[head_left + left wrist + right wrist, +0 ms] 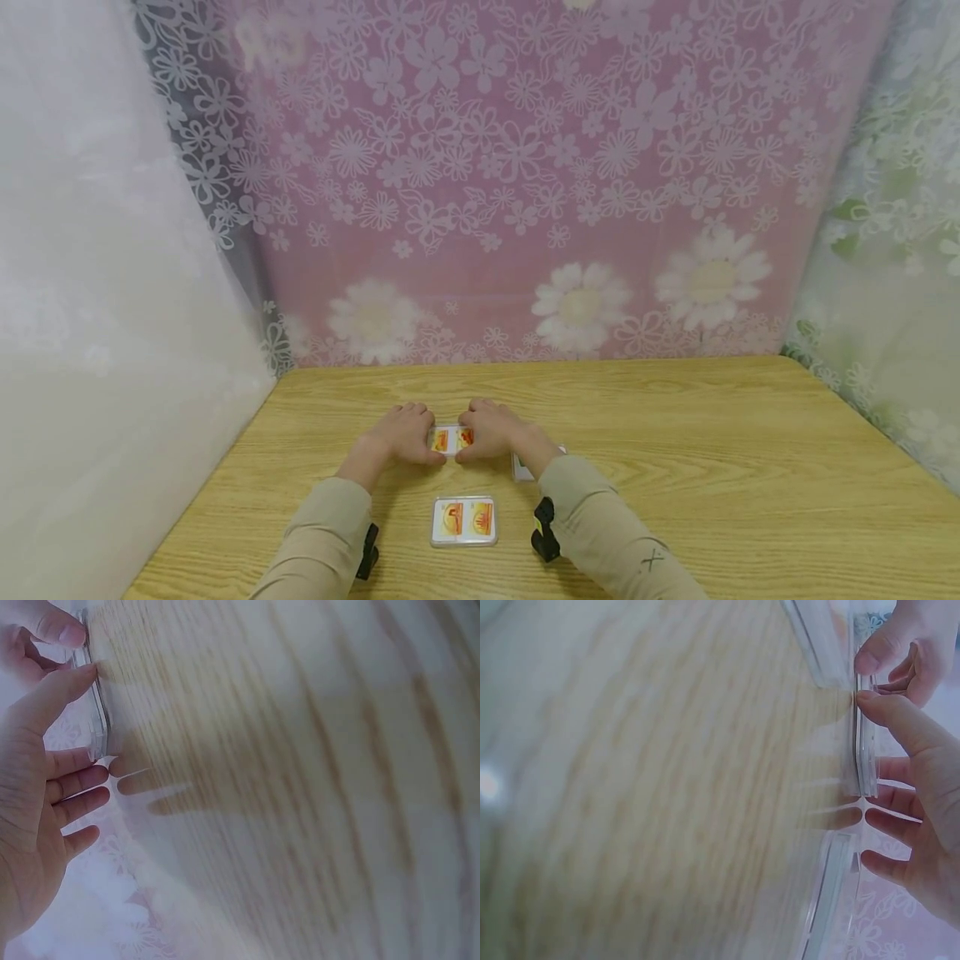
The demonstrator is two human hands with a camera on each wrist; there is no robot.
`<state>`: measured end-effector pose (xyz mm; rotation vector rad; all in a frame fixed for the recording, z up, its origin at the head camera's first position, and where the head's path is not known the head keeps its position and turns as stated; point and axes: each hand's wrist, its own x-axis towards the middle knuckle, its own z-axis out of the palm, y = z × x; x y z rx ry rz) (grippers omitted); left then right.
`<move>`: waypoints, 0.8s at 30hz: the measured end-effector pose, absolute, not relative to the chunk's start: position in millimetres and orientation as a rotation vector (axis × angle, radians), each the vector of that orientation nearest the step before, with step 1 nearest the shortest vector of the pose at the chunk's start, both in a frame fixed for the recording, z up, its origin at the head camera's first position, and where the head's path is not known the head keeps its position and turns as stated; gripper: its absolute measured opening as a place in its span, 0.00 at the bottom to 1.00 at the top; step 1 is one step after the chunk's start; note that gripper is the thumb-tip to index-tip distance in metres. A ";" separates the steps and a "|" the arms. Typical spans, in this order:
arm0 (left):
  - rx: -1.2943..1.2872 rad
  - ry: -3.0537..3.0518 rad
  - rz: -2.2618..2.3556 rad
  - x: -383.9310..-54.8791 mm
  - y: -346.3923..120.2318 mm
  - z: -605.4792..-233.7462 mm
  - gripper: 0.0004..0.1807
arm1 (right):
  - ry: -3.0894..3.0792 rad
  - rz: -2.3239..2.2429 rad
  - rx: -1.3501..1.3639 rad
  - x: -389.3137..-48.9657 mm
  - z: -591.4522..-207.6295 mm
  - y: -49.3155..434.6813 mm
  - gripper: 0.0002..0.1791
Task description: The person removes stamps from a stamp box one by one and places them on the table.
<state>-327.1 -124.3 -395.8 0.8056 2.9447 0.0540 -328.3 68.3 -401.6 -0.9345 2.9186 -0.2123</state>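
Observation:
A flat clear plastic case (452,440) with two orange-and-red pictures lies on the far middle of the table between both hands. My left hand (405,434) grips its left end, thumb on the near edge. At the right end my right hand (489,429) holds it the same way. Seen edge-on in the right wrist view, the case (865,742) is thin, and the thumbs sit close together on its near side. Much of its surface is hidden by the hands. A similar case (464,522) lies nearer to me, between the forearms.
Another clear case (522,472) shows partly from behind my right wrist. The wood-grain table (712,467) extends to both sides. A pink flowered curtain (487,208) hangs at its back edge, with a pale sheet (112,250) on the left.

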 end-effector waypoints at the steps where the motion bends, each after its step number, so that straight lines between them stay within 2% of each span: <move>1: 0.801 2.941 0.057 -327.1 -124.0 -395.8 0.33 | 2.917 -0.210 -0.938 -327.8 -401.1 68.3 0.33; 24: 0.828 2.944 0.036 -330.7 -123.4 -398.7 0.31 | 2.913 -0.197 -0.895 -326.7 -396.4 64.7 0.33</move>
